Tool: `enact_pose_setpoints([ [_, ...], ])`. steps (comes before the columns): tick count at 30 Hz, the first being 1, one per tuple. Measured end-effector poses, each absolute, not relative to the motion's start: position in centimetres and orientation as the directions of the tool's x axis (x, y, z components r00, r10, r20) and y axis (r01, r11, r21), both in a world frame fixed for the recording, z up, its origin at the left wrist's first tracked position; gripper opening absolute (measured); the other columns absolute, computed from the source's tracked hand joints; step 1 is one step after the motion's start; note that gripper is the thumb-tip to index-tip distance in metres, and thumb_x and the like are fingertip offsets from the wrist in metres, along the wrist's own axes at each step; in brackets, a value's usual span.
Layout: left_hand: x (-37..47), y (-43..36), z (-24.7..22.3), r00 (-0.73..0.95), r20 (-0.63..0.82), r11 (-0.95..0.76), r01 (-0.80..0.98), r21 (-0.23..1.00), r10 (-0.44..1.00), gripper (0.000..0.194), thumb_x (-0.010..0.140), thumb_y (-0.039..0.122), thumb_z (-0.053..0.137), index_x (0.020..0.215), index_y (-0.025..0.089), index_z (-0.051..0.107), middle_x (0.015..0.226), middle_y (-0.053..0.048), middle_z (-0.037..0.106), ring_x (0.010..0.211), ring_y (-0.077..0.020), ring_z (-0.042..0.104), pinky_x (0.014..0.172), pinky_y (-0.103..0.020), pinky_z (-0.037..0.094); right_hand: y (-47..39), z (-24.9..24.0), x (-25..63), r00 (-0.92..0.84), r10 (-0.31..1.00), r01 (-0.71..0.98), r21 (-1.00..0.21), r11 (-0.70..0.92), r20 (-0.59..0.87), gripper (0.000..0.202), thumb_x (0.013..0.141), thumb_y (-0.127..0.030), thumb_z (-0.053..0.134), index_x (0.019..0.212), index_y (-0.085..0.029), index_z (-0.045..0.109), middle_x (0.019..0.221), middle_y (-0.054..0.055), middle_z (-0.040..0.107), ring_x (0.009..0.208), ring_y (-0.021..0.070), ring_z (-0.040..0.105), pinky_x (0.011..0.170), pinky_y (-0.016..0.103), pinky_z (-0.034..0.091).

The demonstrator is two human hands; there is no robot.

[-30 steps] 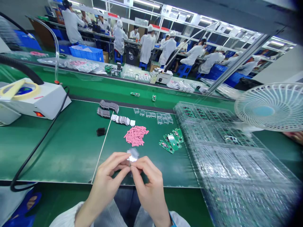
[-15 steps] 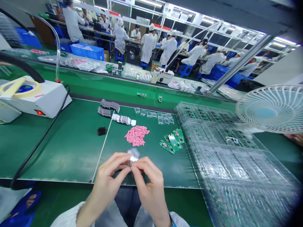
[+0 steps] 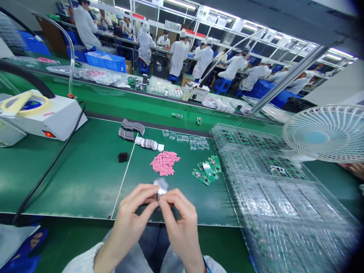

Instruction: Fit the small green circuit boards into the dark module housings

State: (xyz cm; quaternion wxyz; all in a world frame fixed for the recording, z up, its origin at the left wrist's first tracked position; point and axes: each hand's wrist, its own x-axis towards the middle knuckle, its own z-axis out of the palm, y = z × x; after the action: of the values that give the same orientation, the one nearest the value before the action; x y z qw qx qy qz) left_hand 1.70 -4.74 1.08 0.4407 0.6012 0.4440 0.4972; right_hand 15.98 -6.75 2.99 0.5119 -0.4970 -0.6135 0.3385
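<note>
My left hand [image 3: 137, 207] and my right hand [image 3: 179, 213] meet near the bench's front edge, thumbs and fingertips pinched together on one small shiny flat piece [image 3: 162, 186]. It looks silvery and partly see-through; the fingers cover its lower part, so its exact kind is unclear. Just beyond the hands lies a heap of pink strips [image 3: 165, 163]. Several green circuit boards [image 3: 208, 170] overlap to the right. Behind the strips stand rows of white and dark square pieces [image 3: 146, 143] and clear plastic frames [image 3: 185, 138].
Stacked clear trays [image 3: 264, 182] with boards fill the right side, beside a fan [image 3: 321, 134]. A white machine [image 3: 54, 117] with a black cable [image 3: 51, 170] stands left. Small black parts [image 3: 123, 157] lie nearby. A green belt [image 3: 136, 106] crosses behind; co-workers sit beyond.
Two small circuit boards on the green belt have shifted to the right. Both hands keep their pinch on the shiny piece, almost unmoved.
</note>
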Motion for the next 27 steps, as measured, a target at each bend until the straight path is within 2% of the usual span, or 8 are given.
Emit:
enact_pose_setpoints([
  [6, 1.7, -4.9, 1.0, 0.111, 0.191, -0.198, 0.053, 0.979, 0.975, 0.032, 0.085, 0.016, 0.066, 0.11, 0.035, 0.074, 0.106, -0.003, 0.07, 0.088, -0.0185, 0.071, 0.076, -0.027, 0.064, -6.9, 2.7, 16.1, -0.009, 0.954, 0.286, -0.914, 0.289, 0.299, 0.019, 0.095, -0.012, 0.051, 0.08, -0.019, 0.061, 0.08, 0.002, 0.059, 0.073, 0.0138, 0.055, 0.064, 0.025, 0.043],
  [11, 1.6, -5.3, 0.9, 0.134, 0.154, -0.16, 0.037, 0.986, 0.979, 0.032, 0.086, 0.012, 0.064, 0.109, 0.032, 0.074, 0.106, -0.002, 0.068, 0.084, -0.0154, 0.071, 0.076, -0.025, 0.063, -6.9, 2.4, 16.1, -0.046, 0.942, 0.374, -0.869, 0.325, 0.333, 0.017, 0.09, -0.008, 0.05, 0.078, -0.02, 0.053, 0.077, 0.001, 0.054, 0.072, 0.0143, 0.05, 0.065, 0.026, 0.04],
  [15, 1.3, -5.3, 1.1, 0.167, 0.118, -0.116, -0.018, 0.993, 0.979, 0.028, 0.085, 0.014, 0.067, 0.107, 0.03, 0.073, 0.107, -0.002, 0.067, 0.085, -0.015, 0.071, 0.077, -0.024, 0.062, -6.6, 2.0, 16.3, 0.01, 0.957, 0.27, -0.922, 0.276, 0.289, 0.018, 0.085, -0.006, 0.051, 0.073, -0.02, 0.052, 0.073, -0.002, 0.051, 0.067, 0.0128, 0.048, 0.061, 0.025, 0.039],
  [19, 1.0, -5.1, 1.2, 0.151, 0.145, -0.146, -0.005, 0.989, 0.978, 0.027, 0.086, 0.015, 0.068, 0.108, 0.029, 0.071, 0.108, -0.002, 0.067, 0.092, -0.0162, 0.07, 0.08, -0.024, 0.061, -6.5, 2.0, 16.7, 0.086, 0.972, 0.111, -0.971, 0.211, 0.22, 0.017, 0.089, -0.011, 0.053, 0.075, -0.019, 0.058, 0.074, 0.0, 0.056, 0.069, 0.0136, 0.051, 0.063, 0.025, 0.041],
  [22, 1.1, -5.1, 1.1, 0.159, 0.191, -0.2, 0.043, 0.979, 0.969, 0.028, 0.087, 0.013, 0.065, 0.109, 0.029, 0.07, 0.107, -0.002, 0.066, 0.089, -0.0138, 0.069, 0.078, -0.022, 0.061, -6.8, 2.4, 16.4, 0.034, 0.976, 0.118, -0.97, 0.212, 0.217, 0.014, 0.091, -0.012, 0.057, 0.081, -0.019, 0.065, 0.08, 0.002, 0.061, 0.074, 0.0145, 0.056, 0.067, 0.026, 0.044],
  [27, 1.2, -5.2, 0.9, 0.163, 0.214, -0.229, 0.077, 0.97, 0.963, 0.031, 0.087, 0.01, 0.062, 0.109, 0.03, 0.069, 0.108, -0.001, 0.065, 0.089, -0.013, 0.068, 0.077, -0.021, 0.061, -7.3, 2.9, 16.1, -0.003, 0.96, 0.187, -0.943, 0.274, 0.279, 0.016, 0.092, -0.009, 0.057, 0.082, -0.019, 0.064, 0.081, 0.001, 0.061, 0.075, 0.0129, 0.057, 0.067, 0.024, 0.044],
])
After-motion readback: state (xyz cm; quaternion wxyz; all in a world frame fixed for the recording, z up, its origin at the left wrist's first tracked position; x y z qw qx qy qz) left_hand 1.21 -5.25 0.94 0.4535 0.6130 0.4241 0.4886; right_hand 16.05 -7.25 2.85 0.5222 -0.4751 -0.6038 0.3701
